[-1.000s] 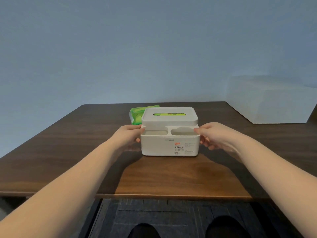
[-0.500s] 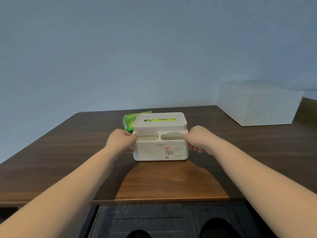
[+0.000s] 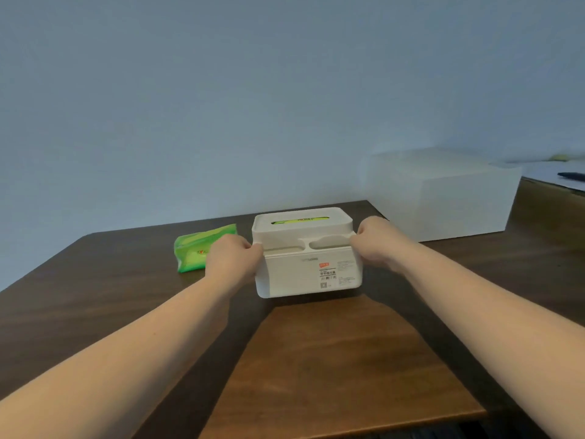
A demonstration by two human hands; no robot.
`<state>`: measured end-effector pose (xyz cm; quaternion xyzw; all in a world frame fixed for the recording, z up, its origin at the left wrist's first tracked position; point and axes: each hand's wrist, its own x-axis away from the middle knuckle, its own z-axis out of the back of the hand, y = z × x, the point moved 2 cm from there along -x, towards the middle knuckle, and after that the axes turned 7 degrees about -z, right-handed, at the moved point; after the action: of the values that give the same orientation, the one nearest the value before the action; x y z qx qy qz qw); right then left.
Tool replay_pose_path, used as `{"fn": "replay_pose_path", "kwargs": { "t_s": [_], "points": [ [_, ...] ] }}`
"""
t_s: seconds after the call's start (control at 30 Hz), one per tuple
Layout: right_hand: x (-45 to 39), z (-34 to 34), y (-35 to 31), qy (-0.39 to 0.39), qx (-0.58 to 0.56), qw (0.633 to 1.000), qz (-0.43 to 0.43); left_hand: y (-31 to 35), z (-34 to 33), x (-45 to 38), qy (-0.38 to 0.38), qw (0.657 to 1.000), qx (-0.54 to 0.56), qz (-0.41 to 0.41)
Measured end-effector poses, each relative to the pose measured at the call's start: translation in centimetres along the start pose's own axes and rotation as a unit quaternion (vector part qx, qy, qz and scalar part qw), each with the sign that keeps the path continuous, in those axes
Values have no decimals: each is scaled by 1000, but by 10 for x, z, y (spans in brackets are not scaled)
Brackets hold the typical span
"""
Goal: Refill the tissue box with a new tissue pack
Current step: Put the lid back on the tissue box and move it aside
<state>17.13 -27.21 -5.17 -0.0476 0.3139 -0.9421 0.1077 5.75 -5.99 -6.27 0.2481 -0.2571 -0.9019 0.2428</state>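
**Both hands on the tissue box, lid not yet off**

We see the left hand point(image 3: 232, 259) closed on the left side of the white tissue box point(image 3: 308, 274), fingers curled at the rim, and the right hand point(image 3: 378, 243) closed the same way on the right side. So the box is gripped from both ends, approx. at the height where the front tray w/ two shallow compartments sits. If the box is lifted or only held on the table point(image 3: 332, 359) we cannot tell; it looks a bit tilted.

We judge the step in hand is the opening: the lid point(image 3: 302, 218) is on, and through its slot something yellow-green shows, so a pack is maybe inside already. The next move calls for holding the base steady and pulling the lid up evenly, w/o pinching the tray.

The new tissue pack point(image 3: 202, 247), green, lies on the table just left of the box, partly behind the left hand.

Writing: the box front has a sticker point(image 3: 327, 274) w/ a small red-orange tag, lines of characters and a barcode, too small to read. The pack print is blurred also.

At the far right stands a large white box point(image 3: 443, 193).
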Motion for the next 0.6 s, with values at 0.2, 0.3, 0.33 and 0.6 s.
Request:
{"fn": "replay_pose_path", "kwargs": {
  "t_s": [0.2, 0.3, 0.33, 0.6],
  "points": [
    [-74, 10, 19, 40, 4, 999, -16, 35, -47, -64, 0, 999, -9, -47],
    [-105, 15, 19, 50, 4, 999, -18, 46, -66, -97, -4, 999, -8, -50],
    [-116, 15, 19, 56, 6, 998, -20, 49, -73, -107, -5, 999, -5, -47],
    [-184, 25, 6, 51, 186, 980, -44, 53, -135, -164, -7, 999, 24, -39]
  ]
}}
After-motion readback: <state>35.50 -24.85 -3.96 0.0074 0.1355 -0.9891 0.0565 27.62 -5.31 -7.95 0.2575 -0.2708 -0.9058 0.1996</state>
